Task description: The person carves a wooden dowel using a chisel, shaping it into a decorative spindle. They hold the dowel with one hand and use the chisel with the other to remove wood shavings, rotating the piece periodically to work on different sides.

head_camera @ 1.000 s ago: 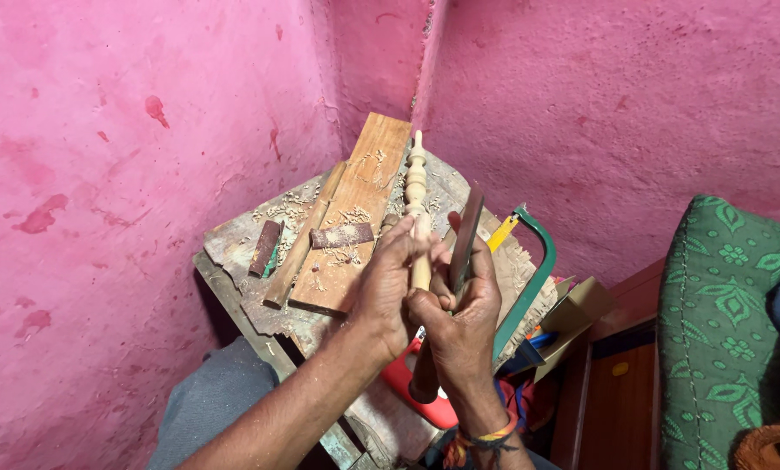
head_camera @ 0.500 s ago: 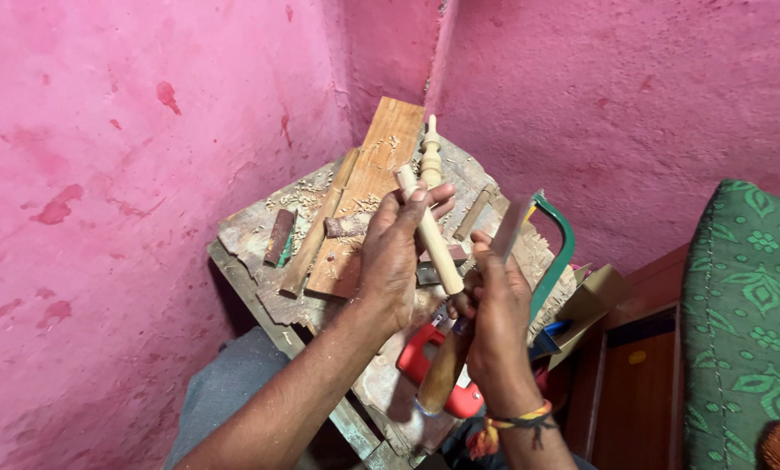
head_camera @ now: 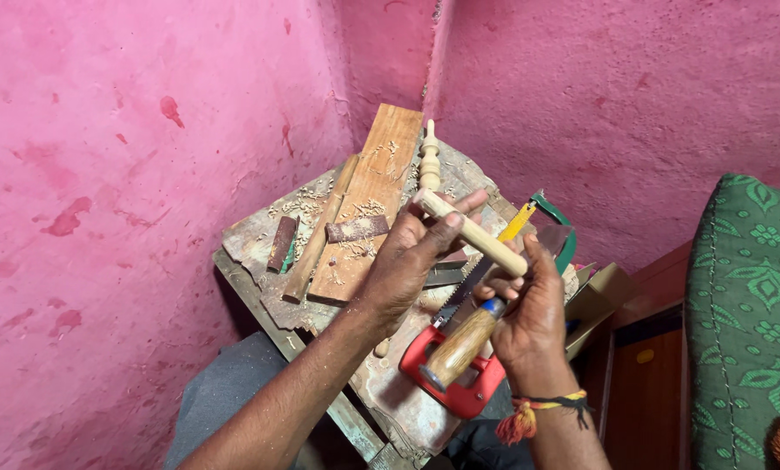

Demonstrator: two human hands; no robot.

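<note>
My left hand (head_camera: 411,261) grips a pale round wooden dowel (head_camera: 470,231), holding it slanted above the workbench. My right hand (head_camera: 529,313) is closed on the wooden handle (head_camera: 461,348) of a small saw, and its fingertips also touch the dowel's lower end. The saw's toothed blade (head_camera: 459,296) runs up beneath the dowel. Both hands hover over a worn wooden table (head_camera: 259,239) dusted with shavings.
On the table lie a long plank (head_camera: 368,191), a turned spindle (head_camera: 429,161), a thin stick (head_camera: 316,239), two rusty metal pieces (head_camera: 355,229) and a red clamp (head_camera: 459,396). A green-framed saw (head_camera: 564,231) lies at the right. Pink walls close the corner; a green cushion (head_camera: 746,313) is right.
The hands have moved apart a little and the dowel has tilted lower toward the right hand. The saw with its wooden handle has come up under the dowel.
</note>
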